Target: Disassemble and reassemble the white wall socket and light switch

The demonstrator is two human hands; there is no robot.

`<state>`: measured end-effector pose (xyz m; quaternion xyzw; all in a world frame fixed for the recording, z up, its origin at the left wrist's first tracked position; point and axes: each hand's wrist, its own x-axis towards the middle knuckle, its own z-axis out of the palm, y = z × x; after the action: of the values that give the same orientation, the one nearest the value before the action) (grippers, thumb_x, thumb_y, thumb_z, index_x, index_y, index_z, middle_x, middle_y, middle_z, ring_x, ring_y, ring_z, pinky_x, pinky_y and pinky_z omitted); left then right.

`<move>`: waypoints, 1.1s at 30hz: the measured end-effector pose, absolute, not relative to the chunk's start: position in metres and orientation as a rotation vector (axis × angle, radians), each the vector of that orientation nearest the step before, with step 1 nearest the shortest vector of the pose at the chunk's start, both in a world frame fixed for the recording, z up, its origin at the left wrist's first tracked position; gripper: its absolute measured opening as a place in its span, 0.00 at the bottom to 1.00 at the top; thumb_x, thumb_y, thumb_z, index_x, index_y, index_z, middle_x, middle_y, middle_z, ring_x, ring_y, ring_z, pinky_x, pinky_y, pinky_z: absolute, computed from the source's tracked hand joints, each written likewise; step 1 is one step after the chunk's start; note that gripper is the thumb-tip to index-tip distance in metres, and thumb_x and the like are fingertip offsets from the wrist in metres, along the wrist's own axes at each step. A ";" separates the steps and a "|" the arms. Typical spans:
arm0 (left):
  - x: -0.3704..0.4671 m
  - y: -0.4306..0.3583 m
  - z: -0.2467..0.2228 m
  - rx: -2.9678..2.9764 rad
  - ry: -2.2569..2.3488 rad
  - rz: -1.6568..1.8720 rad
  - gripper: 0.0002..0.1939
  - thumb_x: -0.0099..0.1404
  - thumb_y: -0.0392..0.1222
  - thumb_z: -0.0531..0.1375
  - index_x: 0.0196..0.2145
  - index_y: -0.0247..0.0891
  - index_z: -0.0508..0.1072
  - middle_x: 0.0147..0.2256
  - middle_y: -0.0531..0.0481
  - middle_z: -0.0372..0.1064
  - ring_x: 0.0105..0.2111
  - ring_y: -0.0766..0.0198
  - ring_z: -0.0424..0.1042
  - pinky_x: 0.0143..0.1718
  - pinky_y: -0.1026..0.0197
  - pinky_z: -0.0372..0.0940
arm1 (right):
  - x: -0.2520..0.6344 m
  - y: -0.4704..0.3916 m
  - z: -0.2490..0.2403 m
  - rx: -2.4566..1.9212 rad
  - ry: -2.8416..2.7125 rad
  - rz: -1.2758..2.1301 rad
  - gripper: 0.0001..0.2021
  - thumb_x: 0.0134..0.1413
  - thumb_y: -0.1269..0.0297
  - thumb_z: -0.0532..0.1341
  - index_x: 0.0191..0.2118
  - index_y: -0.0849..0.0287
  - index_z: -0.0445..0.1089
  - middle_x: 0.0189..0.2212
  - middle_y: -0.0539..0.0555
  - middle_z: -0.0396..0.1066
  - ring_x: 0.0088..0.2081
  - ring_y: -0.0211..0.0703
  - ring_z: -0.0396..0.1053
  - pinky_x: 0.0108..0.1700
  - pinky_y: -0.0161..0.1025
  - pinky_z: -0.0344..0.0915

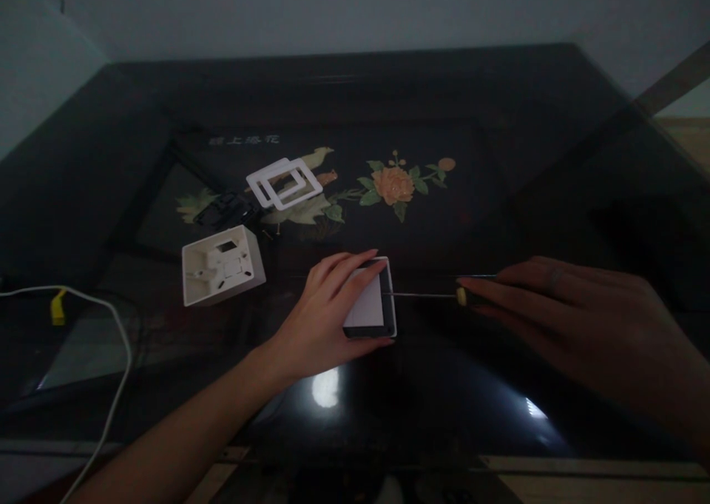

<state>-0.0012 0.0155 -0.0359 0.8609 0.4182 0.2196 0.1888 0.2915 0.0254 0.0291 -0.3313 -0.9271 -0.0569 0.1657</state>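
My left hand [327, 311] grips a wall switch [367, 311] with a white face, a dark border and a white rim. Its fingers reach over the top and the thumb presses along the near edge. From the right, my right hand [560, 311] holds a screwdriver [424, 294] by its mostly hidden handle, which shows a yellow end. The long thin shaft points left, its tip at the switch's dark right border. A second thin metal line shows beside the right fingertips; what it is I cannot tell.
A white open mounting box [252, 263] stands left of my left hand. Behind it lie a black plastic part [225, 209], small screws [269, 234] and two overlapping white frames [304, 202]. A white cable [125, 334] with a yellow tag [58, 308] crosses the glossy dark table [444, 223].
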 end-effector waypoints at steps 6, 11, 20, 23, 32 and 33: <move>0.000 0.015 -0.041 2.448 1.179 0.655 0.46 0.57 0.52 0.70 0.65 0.37 0.55 0.63 0.36 0.59 0.61 0.44 0.56 0.62 0.42 0.56 | 0.289 0.021 0.052 -0.770 -2.779 -0.514 0.19 0.64 0.79 0.48 0.51 0.59 0.72 0.35 0.56 0.79 0.36 0.50 0.76 0.34 0.44 0.67; -0.001 0.016 -0.040 2.449 1.179 0.722 0.43 0.58 0.51 0.69 0.64 0.34 0.57 0.62 0.35 0.60 0.60 0.46 0.56 0.62 0.44 0.55 | 0.287 0.030 0.040 -0.795 -2.731 -0.288 0.13 0.66 0.72 0.53 0.48 0.61 0.74 0.34 0.56 0.79 0.32 0.45 0.76 0.30 0.40 0.68; -0.001 0.015 -0.036 2.463 1.072 0.788 0.35 0.60 0.52 0.68 0.59 0.35 0.62 0.63 0.34 0.59 0.61 0.46 0.55 0.62 0.44 0.55 | 0.282 0.036 -0.004 -1.167 -2.319 0.760 0.12 0.64 0.62 0.59 0.44 0.59 0.78 0.32 0.53 0.78 0.30 0.39 0.76 0.30 0.33 0.71; 0.000 0.015 -0.037 2.450 1.051 0.762 0.33 0.60 0.53 0.68 0.57 0.37 0.63 0.62 0.34 0.60 0.61 0.46 0.55 0.62 0.44 0.56 | 0.276 0.031 -0.011 -1.217 -2.247 0.848 0.11 0.62 0.62 0.60 0.44 0.57 0.79 0.32 0.53 0.78 0.30 0.39 0.76 0.30 0.34 0.71; -0.002 0.020 -0.037 2.455 1.137 0.712 0.35 0.59 0.52 0.69 0.58 0.38 0.63 0.63 0.35 0.58 0.61 0.45 0.55 0.61 0.43 0.56 | 0.297 0.037 -0.005 -1.382 -2.186 0.942 0.12 0.59 0.53 0.63 0.43 0.50 0.80 0.35 0.52 0.79 0.33 0.42 0.77 0.33 0.36 0.72; -0.002 0.020 -0.037 2.453 1.139 0.704 0.35 0.59 0.52 0.69 0.58 0.38 0.63 0.63 0.35 0.58 0.61 0.45 0.54 0.61 0.43 0.56 | 0.302 0.040 -0.002 -1.426 -2.172 0.937 0.13 0.57 0.52 0.63 0.42 0.50 0.80 0.35 0.53 0.79 0.34 0.43 0.77 0.33 0.37 0.72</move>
<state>-0.0017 0.0197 -0.0368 0.8646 0.4013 0.2482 0.1724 0.3020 0.0397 -0.0025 -0.5071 -0.7722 0.3332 0.1883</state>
